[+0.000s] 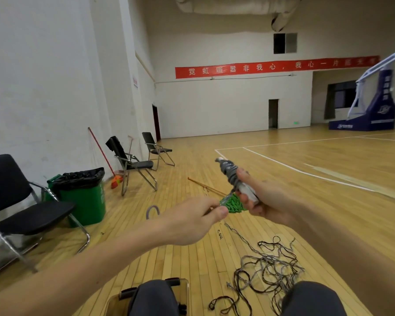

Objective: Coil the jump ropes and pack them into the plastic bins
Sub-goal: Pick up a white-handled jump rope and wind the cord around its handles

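— Is there any writing to read?
— A red banner (276, 66) is hanging across the far wall, showing white characters: 霓虹喧嚣非我心,我心一片, with the last few blurring out. The blue basketball stand (374, 106) is carrying a logo that is too small to read.
— What are the hands doing?
— The right hand (265, 199) is gripping a jump rope (232, 174), with its grey cord wound round the pale handles, raised above the floor (306, 156). The left hand (192, 221) is pinching the cord's free stretch just beside it, and a small loop (152, 210) is poking out behind that hand.
— And the other ropes?
— Loose ropes (267, 265) are lying tangled on the boards near the right knee. A clear plastic bin (185, 283) is sitting at the bottom edge, partly hidden behind the left knee.
— Is there room to move?
— Folding chairs (132, 163) and a green trash bin (84, 201) are lining the left wall. The court is stretching open to the right, with white lines crossing it.
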Demonstrator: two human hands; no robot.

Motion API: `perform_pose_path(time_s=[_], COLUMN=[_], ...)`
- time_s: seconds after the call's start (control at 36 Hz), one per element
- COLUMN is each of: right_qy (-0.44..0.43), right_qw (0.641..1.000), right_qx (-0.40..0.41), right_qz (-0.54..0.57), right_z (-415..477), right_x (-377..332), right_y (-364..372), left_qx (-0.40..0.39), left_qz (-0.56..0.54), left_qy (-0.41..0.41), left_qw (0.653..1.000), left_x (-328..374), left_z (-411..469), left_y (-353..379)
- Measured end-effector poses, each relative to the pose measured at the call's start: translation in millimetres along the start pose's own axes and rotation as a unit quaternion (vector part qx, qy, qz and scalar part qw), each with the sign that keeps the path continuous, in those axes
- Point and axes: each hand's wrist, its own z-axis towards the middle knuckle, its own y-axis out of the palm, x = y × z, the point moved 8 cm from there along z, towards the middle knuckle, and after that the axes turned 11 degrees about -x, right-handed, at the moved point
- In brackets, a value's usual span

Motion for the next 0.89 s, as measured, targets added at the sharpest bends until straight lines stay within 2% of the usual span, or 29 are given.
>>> perform_pose_path(time_s=[0.08, 0.19, 0.36, 0.44, 0.61, 0.78, 0.89], right_qy=[0.022, 0.034, 0.034, 0.031, 0.025, -0.027, -0.078], right_qw=[0.999, 0.995, 0.986, 0.984, 0.966, 0.922, 0.897], right_qx=[-0.007, -0.024, -0.079, -0.112, -0.168, -0.154, -0.170], right_qz=[-0.034, -0.094, -0.144, -0.131, -0.195, -0.353, -0.401], right_z=[-1, 2, -3, -10, -23, -39, -44], right_x=[4, 12, 9, 5, 8, -3, -11], right_y=[2, 8, 42, 55, 74, 92, 99], left_qx=[-0.010, 0.013, -0.004, 0.011, 0.040, 0.003, -0.029], left_qz=[0.083, 0.222, 0.323, 0.302, 0.251, 0.170, 0.070], left_qy=[0.010, 0.027, 0.100, 0.130, 0.135, 0.133, 0.136], left_qw=[0.996, 0.975, 0.941, 0.944, 0.958, 0.976, 0.988], left_x=[10, 22, 48, 52, 44, 34, 31], left_z=[-2, -5, 0, 2, 8, 13, 15], left_y=[-9, -31, -41, -51, -75, -74, -74])
